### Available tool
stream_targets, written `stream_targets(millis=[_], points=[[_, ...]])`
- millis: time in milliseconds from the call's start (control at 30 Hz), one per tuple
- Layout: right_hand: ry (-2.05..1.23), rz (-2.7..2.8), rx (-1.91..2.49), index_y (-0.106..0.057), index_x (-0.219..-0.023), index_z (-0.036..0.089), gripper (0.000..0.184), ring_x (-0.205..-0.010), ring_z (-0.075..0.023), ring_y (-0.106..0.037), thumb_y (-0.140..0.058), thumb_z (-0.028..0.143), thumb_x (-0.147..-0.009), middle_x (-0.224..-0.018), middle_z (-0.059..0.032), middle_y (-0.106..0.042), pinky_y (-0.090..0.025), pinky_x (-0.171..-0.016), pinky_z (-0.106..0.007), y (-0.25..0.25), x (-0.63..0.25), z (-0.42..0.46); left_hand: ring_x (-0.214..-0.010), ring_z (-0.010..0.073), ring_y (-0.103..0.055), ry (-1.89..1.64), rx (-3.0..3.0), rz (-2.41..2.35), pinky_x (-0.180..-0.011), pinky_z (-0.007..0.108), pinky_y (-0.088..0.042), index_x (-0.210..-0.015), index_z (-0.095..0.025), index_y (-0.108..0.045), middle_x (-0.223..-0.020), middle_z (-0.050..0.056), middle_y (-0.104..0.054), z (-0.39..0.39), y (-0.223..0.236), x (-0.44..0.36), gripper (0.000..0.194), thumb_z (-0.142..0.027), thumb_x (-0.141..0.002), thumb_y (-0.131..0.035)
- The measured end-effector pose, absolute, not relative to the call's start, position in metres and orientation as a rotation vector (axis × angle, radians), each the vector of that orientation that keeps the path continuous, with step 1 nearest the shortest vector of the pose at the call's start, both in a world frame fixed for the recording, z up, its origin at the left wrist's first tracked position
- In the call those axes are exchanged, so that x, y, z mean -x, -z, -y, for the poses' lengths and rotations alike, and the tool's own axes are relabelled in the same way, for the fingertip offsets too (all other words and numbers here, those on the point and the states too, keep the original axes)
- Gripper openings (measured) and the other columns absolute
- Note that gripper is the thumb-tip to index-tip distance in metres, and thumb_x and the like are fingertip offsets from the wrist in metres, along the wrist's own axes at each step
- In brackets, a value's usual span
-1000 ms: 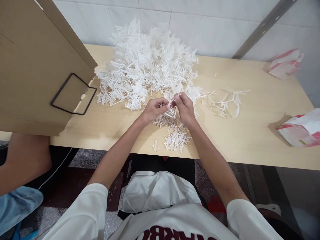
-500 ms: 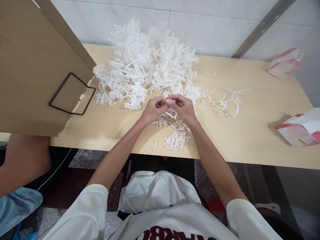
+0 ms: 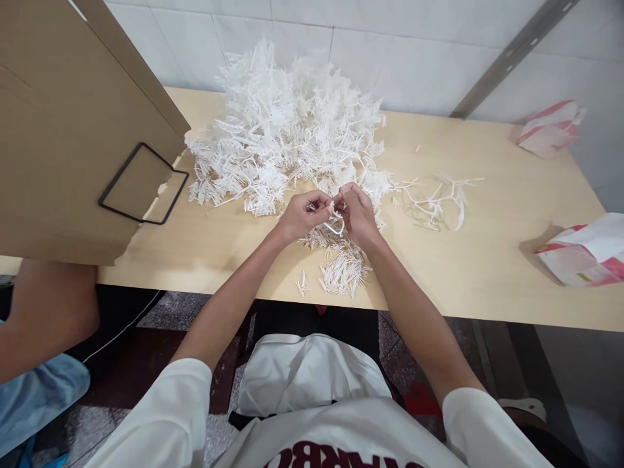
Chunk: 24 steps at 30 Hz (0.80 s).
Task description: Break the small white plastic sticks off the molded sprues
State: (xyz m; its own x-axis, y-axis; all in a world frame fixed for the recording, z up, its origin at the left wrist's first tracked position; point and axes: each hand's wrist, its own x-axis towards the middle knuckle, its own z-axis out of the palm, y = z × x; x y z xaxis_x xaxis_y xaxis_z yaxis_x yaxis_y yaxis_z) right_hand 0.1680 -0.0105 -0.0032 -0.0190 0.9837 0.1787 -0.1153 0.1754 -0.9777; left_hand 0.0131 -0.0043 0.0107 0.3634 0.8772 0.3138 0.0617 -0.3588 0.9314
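Note:
Both hands meet just in front of a large heap of white branched plastic sprues. My left hand is closed in a pinch on a white branched sprue piece, whose curved stem hangs below the fingers. My right hand is closed too, its fingertips at the upper end of that piece; what they pinch is hidden. Below the hands lies a small pile of short white plastic sticks, with a few loose sticks to its left.
A cardboard sheet with a black wire stand rises at the left; another person's arm shows below it. A bare sprue branch lies to the right. Two red-and-white paper bags stand at the table's right end.
My right hand has turned and drawn slightly away from the left fingertips, showing more of the white piece. The left hand stays nearly in place. The view has shifted slightly.

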Motion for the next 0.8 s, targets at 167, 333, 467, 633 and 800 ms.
stream_targets(millis=[167,333,467,633,800], points=[[-0.997,1.357,1.093,-0.063,-0.083,0.022,0.024,-0.066,-0.0094,-0.057,-0.059,0.045,-0.087,-0.076,0.0018,-0.063,-0.049,-0.064,-0.026,-0.005,-0.175,0.01,-0.058,0.008,-0.047,-1.267,-1.599,-0.92,-0.055,0.023,-0.038,-0.082,-0.02,-0.061,-0.066,-0.003,-0.055,-0.001,-0.001,-0.016,0.03,-0.049,-0.081,-0.068],[-0.93,1.51,1.114,-0.068,-0.097,0.023,0.025,-0.082,-0.0117,-0.063,-0.059,0.045,-0.088,-0.093,-0.0006,-0.069,-0.052,-0.076,-0.029,-0.013,-0.175,0.016,-0.049,0.0053,-0.041,-1.282,-1.471,-0.905,-0.047,0.021,-0.032,-0.101,-0.025,-0.057,-0.061,-0.007,-0.049,-0.008,-0.001,-0.01,0.045,-0.055,-0.072,-0.076],[-0.945,1.537,1.116,-0.063,-0.088,0.022,0.031,-0.072,-0.0103,-0.061,-0.068,0.051,-0.08,-0.08,0.0015,-0.065,-0.049,-0.066,-0.025,-0.01,-0.174,0.017,-0.049,0.004,-0.042,-1.233,-1.422,-0.867,-0.046,0.02,-0.033,-0.098,-0.024,-0.057,-0.067,-0.005,-0.051,-0.012,0.0,-0.008,0.048,-0.059,-0.071,-0.075],[-0.871,1.361,1.091,-0.051,-0.082,0.024,0.028,-0.062,-0.0079,-0.057,-0.066,0.048,-0.083,-0.072,0.005,-0.055,-0.047,-0.058,-0.023,-0.013,-0.173,0.018,-0.073,0.0105,-0.06,-1.2,-1.366,-0.77,-0.065,0.023,-0.048,-0.108,-0.026,-0.054,-0.084,-0.001,-0.059,-0.014,0.006,-0.009,0.064,-0.053,-0.059,-0.085],[-0.744,1.383,1.058,-0.05,-0.082,0.024,0.018,-0.07,-0.009,-0.058,-0.064,0.035,-0.084,-0.076,0.0042,-0.055,-0.049,-0.066,-0.025,-0.009,-0.175,0.018,-0.095,0.0156,-0.065,-1.332,-1.246,-0.788,-0.081,0.03,-0.054,-0.117,-0.029,-0.051,-0.108,0.004,-0.063,-0.017,0.013,-0.008,0.069,-0.05,-0.061,-0.086]])
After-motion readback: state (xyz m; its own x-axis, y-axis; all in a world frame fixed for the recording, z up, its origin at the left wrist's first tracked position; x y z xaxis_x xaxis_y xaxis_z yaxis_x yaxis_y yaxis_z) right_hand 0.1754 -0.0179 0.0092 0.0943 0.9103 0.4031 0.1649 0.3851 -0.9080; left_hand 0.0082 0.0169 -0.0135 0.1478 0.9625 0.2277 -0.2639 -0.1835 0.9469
